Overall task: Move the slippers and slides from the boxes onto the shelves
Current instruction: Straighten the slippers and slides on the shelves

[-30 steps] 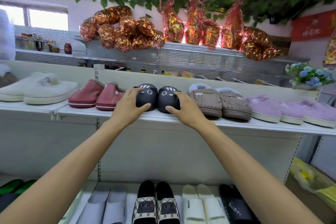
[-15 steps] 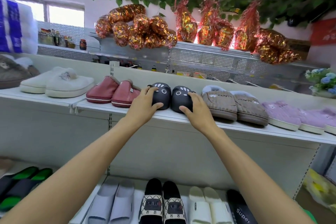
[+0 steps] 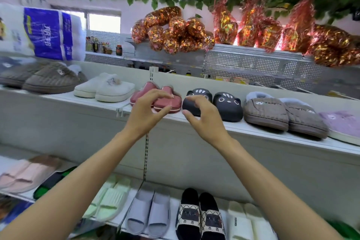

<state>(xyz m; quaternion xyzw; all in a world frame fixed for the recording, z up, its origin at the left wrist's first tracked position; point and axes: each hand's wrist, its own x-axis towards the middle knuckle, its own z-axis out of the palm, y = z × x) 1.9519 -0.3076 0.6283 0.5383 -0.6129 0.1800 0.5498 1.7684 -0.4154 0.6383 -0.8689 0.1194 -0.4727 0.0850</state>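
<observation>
A pair of black slippers with cartoon faces (image 3: pixel 227 106) stands on the upper white shelf (image 3: pixel 272 134), between a dark pink pair (image 3: pixel 165 101) and a brown fleece-lined pair (image 3: pixel 266 113). My left hand (image 3: pixel 148 112) hovers in front of the pink pair, fingers loosely curled, holding nothing. My right hand (image 3: pixel 202 116) is raised in front of the left black slipper, fingers relaxed and apart from it. No box is in view.
The upper shelf also carries a white fluffy pair (image 3: pixel 105 88), another brown pair (image 3: pixel 48 80) and a lilac pair (image 3: pixel 342 121). The lower shelf holds pink, green, grey, patterned black and white slides. Foil-wrapped bundles and a paper-roll pack sit higher up.
Both hands have let go of the black slippers and drawn back from the shelf. The view has swung to the left, showing more of the left shelf.
</observation>
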